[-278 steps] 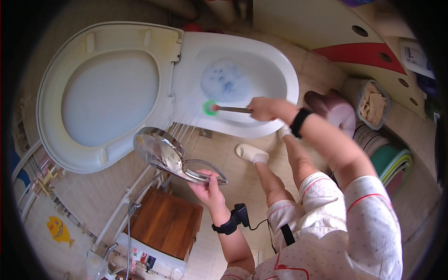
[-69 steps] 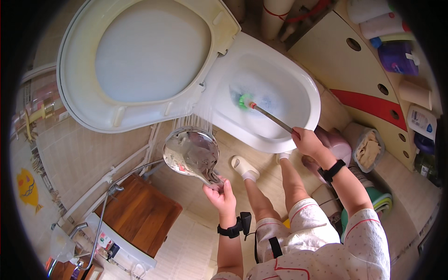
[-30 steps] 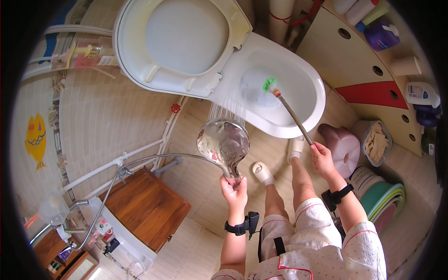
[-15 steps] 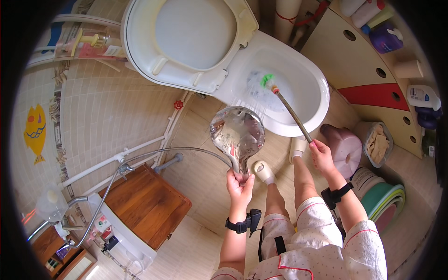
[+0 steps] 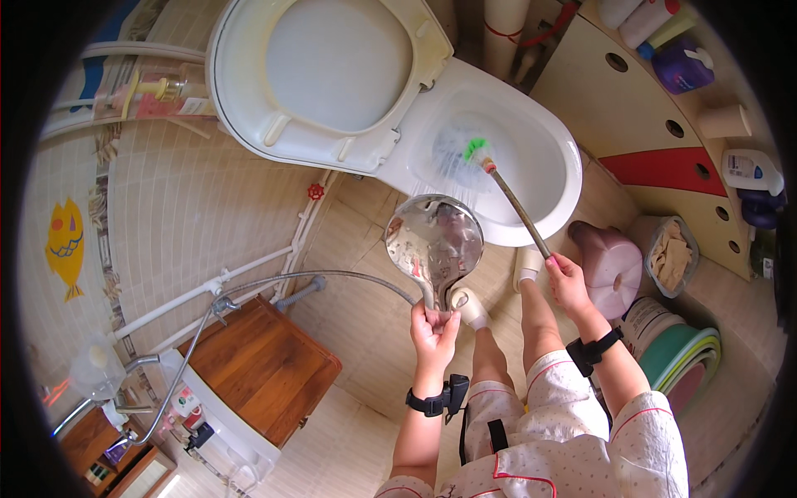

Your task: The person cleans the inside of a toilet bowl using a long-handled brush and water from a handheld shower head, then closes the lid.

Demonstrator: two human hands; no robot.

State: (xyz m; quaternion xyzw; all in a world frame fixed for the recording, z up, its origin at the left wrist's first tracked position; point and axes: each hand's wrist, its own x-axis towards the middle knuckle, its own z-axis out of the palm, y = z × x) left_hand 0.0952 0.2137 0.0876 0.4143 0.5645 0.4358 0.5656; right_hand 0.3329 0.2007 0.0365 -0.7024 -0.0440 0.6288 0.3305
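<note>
My left hand (image 5: 433, 330) is wrapped round the handle of a shiny chrome shower head (image 5: 434, 241), held at the near left of the toilet. Fine jets of water run from it into the toilet bowl (image 5: 544, 158). A long metal hose (image 5: 349, 275) trails from its handle to the left. My right hand (image 5: 568, 282) grips the thin brownish handle of a toilet brush (image 5: 519, 209). The brush's green bristles are down inside the bowl, where the water falls. The toilet's seat and lid (image 5: 339, 66) stand raised at the back left.
A wooden board (image 5: 257, 365) covers part of a white basin at the left, beside white wall pipes (image 5: 178, 300). Right of the toilet are a pink plastic jug (image 5: 610, 266), a waste bin (image 5: 671, 253) and stacked basins (image 5: 677, 353). Bottles stand on the cabinet (image 5: 614, 100).
The shower head has moved slightly to the right and nearer me, still spraying. The brush head has shifted only a little within the bowl. The whole view has slid slightly.
</note>
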